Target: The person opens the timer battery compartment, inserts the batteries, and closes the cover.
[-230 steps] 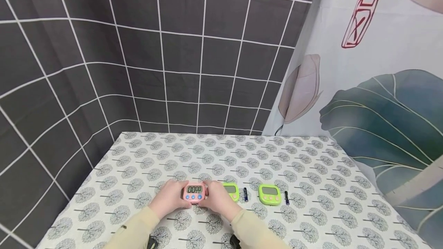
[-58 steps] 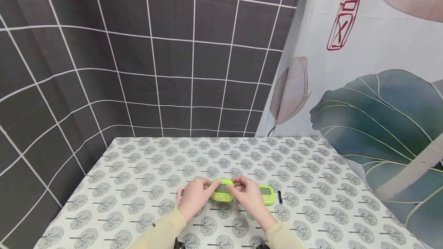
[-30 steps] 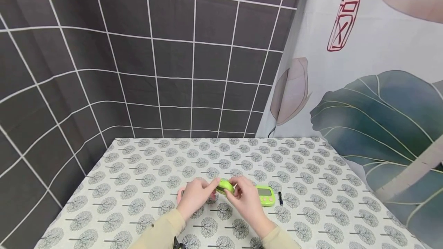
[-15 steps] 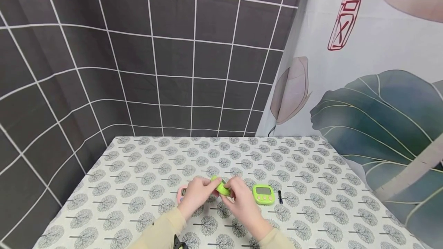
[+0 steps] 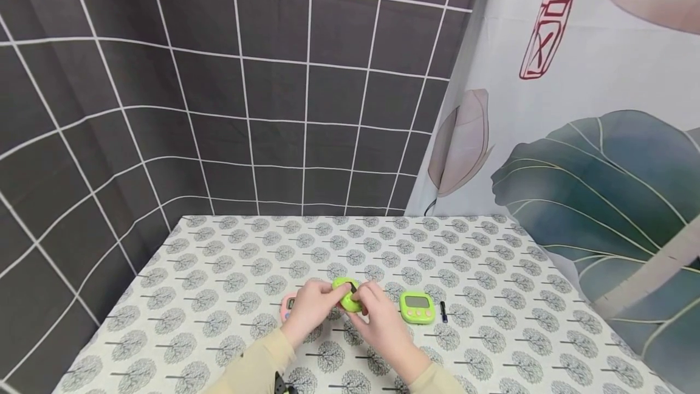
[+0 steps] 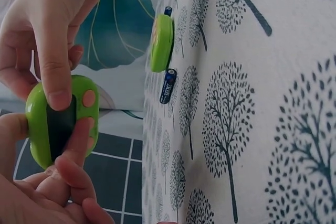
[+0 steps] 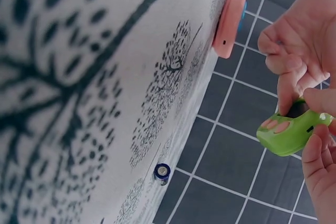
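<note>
Three timers — one pink, two green. Left hand point(image 5: 312, 310) and right hand point(image 5: 381, 322) both grip the held timer point(image 6: 60, 129), a green one, above the surface point(image 5: 492, 357). The pink timer point(image 5: 285, 306) lies partly behind the left hand; the other green timer point(image 5: 417, 308) rests to the right, a battery point(image 5: 443, 312) beside it. The left wrist view reveals a second battery point(image 6: 168, 86) across that timer — two in all. Only the wrist views show the held timer's buttons point(image 6: 89, 98).

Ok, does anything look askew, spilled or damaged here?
Nothing stands out: no spill or damage shows. The tilted green timer is held by the left hand and right hand; another green timer lies flat beside a battery. The pink timer is partly hidden.
</note>
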